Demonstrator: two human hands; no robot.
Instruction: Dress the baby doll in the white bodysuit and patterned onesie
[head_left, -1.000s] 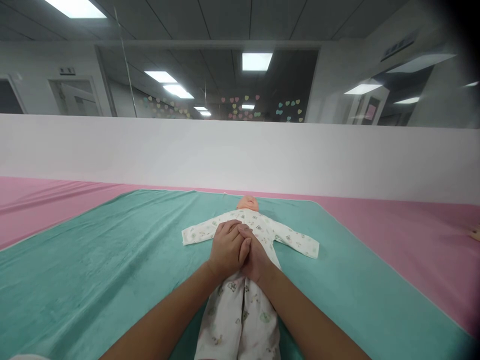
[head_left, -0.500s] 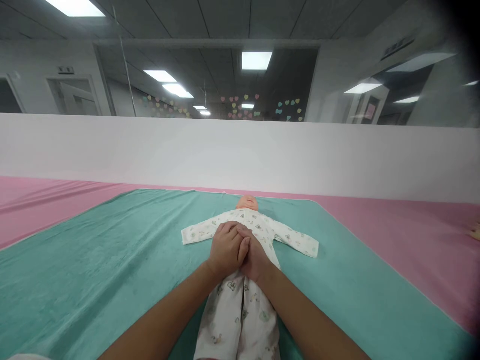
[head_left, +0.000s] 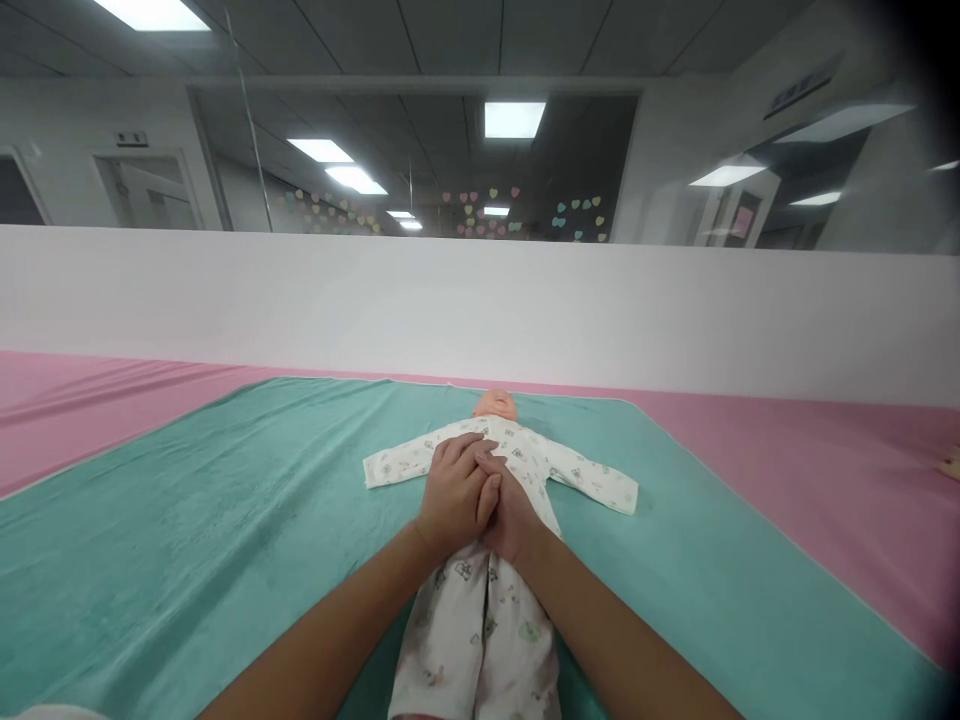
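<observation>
A baby doll (head_left: 517, 455) lies on its back with its head (head_left: 495, 404) toward the far wall. It wears a white suit printed with small figures; both sleeves spread sideways, and the trouser legs (head_left: 517, 640) come toward me. Over the middle of its body my left hand (head_left: 456, 495) and my right hand (head_left: 514, 510) are clasped together. The left fingers lie across the right hand, and the left thumb presses against it. Part of the right hand's fingers is hidden. Whether the hands press on the doll or just rest there, I cannot tell.
A green sheet (head_left: 225, 520) lies under the doll, with folds on its left side. Pink cloth (head_left: 795, 470) shows around it. Behind stands a low white wall (head_left: 480, 310) with glass above. At the far right edge a small part of something skin-toned (head_left: 951, 464) shows.
The fingers of my left hand have straightened a little and reach slightly farther toward the doll's chest. The doll and my arms look unchanged.
</observation>
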